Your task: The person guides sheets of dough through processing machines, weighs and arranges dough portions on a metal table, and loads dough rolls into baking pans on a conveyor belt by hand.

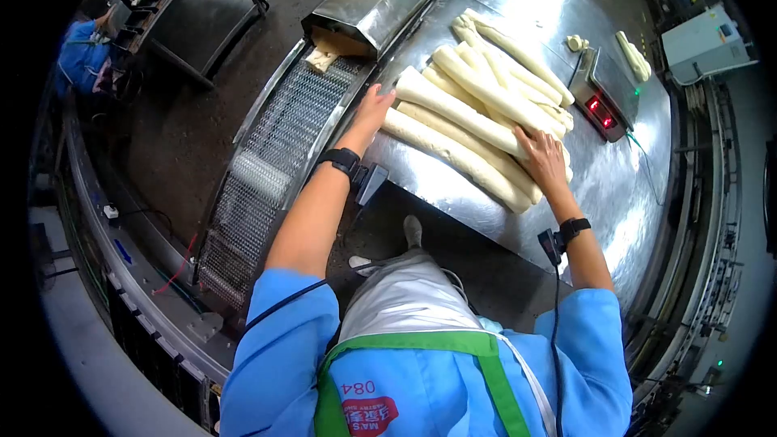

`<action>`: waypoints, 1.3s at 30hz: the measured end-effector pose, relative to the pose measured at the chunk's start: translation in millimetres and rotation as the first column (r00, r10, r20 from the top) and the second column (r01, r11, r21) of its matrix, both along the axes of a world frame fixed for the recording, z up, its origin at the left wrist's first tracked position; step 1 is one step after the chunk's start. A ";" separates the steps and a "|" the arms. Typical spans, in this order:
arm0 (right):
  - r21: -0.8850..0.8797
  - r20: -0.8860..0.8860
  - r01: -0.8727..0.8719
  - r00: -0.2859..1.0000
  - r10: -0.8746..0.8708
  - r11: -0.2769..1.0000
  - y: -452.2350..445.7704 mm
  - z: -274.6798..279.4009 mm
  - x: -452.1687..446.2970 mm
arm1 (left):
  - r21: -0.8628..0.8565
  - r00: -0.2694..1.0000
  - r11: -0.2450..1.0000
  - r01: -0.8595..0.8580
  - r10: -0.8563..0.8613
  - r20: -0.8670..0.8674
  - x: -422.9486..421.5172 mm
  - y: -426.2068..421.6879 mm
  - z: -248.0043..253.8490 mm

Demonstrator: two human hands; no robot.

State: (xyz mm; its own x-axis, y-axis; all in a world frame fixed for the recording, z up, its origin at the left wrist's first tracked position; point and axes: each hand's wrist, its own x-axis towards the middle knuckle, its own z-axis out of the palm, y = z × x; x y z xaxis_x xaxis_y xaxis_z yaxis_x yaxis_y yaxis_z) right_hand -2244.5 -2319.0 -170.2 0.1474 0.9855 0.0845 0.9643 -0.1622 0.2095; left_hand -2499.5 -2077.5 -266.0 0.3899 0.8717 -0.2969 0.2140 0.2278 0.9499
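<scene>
Several long, pale dough rolls [461, 109] lie side by side and partly piled on the metal table [405, 163]. My left hand [372, 113] is at the left end of one roll, with its fingers extended beside the dough; whether it touches is unclear. Over the right part of the same roll, my right hand [544, 158] has its fingers curved around the dough. Closest to my body lies another roll [461, 160], in front of both hands.
A conveyor with a metal mesh belt [279, 133] runs on the left, with a dough piece [321, 58] under its metal hood [376, 0]. On the right stands a scale [603, 97] with red digits, near more dough [633, 57]. Another person [81, 53] is at the far left.
</scene>
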 end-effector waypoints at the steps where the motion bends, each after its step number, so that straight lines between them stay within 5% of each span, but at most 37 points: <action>1: -0.018 -0.079 -0.047 0.996 0.046 0.999 -4.2 4.7 -1.9 | -0.005 1.000 1.000 -0.002 0.002 0.003 6.2 1.3 2.3; 6: 0.010 -0.233 0.020 0.972 -0.017 1.000 -20.1 -1.3 -25.1 | 0.013 0.962 0.965 0.262 -0.262 0.074 24.2 -3.6 52.3; 10: 0.046 -0.282 0.113 0.955 -0.096 0.993 -20.6 -11.5 -32.5 | 0.236 0.993 0.970 0.064 -0.039 -0.109 24.8 38.4 -8.7; 11: 0.045 -0.308 0.133 0.945 -0.113 0.990 -19.4 -9.8 -34.0 | 0.250 0.940 0.967 0.053 0.036 -0.340 8.8 40.0 21.6; 13: 0.034 -0.337 0.164 0.931 -0.143 0.986 -18.0 -8.3 -35.8 | 0.558 0.709 0.828 -0.050 0.423 -0.565 -18.2 47.8 25.1; 15: 0.022 -0.359 0.162 0.922 -0.144 0.987 -14.5 -5.5 -34.9 | 0.728 0.439 0.670 0.145 0.615 -0.654 -59.0 75.4 0.9; 16: 0.001 -0.383 0.155 0.913 -0.143 0.988 -12.4 -3.9 -33.5 | 0.695 0.435 0.698 0.175 0.578 -0.690 -77.3 81.8 6.2; 17: 0.023 -0.389 0.106 0.917 -0.089 0.994 -9.0 -2.5 -31.7 | 0.493 0.444 0.852 0.178 0.377 -0.813 -91.8 88.0 12.3; 21: 0.099 -0.393 0.072 0.919 -0.028 0.992 18.2 14.4 -49.3 | 0.512 0.456 0.814 0.273 0.359 -0.814 -119.5 97.6 18.4; 23: 0.093 -0.500 0.017 0.865 0.032 0.995 39.2 17.9 -59.4 | 0.230 0.867 0.968 0.096 0.032 -0.497 -123.2 93.1 43.5; 25: 0.085 -0.700 -0.070 0.706 0.109 0.994 66.6 16.6 -75.0 | 0.070 0.993 0.997 -0.018 0.026 -0.114 -117.4 70.9 74.3; 28: 0.003 -0.950 -0.161 0.308 0.053 0.987 112.0 35.7 -113.3 | 0.017 0.975 1.000 0.001 -0.005 0.222 -96.6 33.3 122.8; 30: 0.296 -0.894 -0.209 0.282 0.347 0.932 144.1 12.6 -137.3 | 0.041 0.961 0.998 0.057 -0.066 0.269 -84.4 8.6 152.5; 32: 0.219 -0.970 -0.118 0.085 0.229 0.969 170.9 7.3 -161.7 | 0.046 0.948 0.993 0.105 -0.114 0.297 -79.9 -10.8 164.7; 34: 0.139 -0.929 -0.130 0.326 0.174 0.982 189.4 12.3 -174.2 | 0.049 0.934 0.990 0.135 -0.144 0.327 -78.4 -34.0 177.9; 35: 0.276 -0.917 -0.129 0.263 0.301 0.952 195.7 6.8 -180.0 | 0.004 0.928 0.992 0.124 -0.117 0.354 -78.5 -44.2 178.7; 36: 0.217 -0.942 -0.090 0.242 0.233 0.972 195.3 0.2 -185.6 | -0.012 0.928 0.992 0.129 -0.116 0.355 -81.1 -54.7 183.9; 38: 0.049 -0.946 -0.345 0.286 0.155 0.937 204.6 -11.7 -186.9 | 0.046 0.903 0.989 0.138 -0.145 0.404 -93.8 -64.7 179.1; 39: 0.238 -0.945 -0.210 0.176 0.276 0.948 195.2 -19.2 -193.0 | 0.051 0.910 0.987 0.152 -0.160 0.383 -100.5 -67.4 181.4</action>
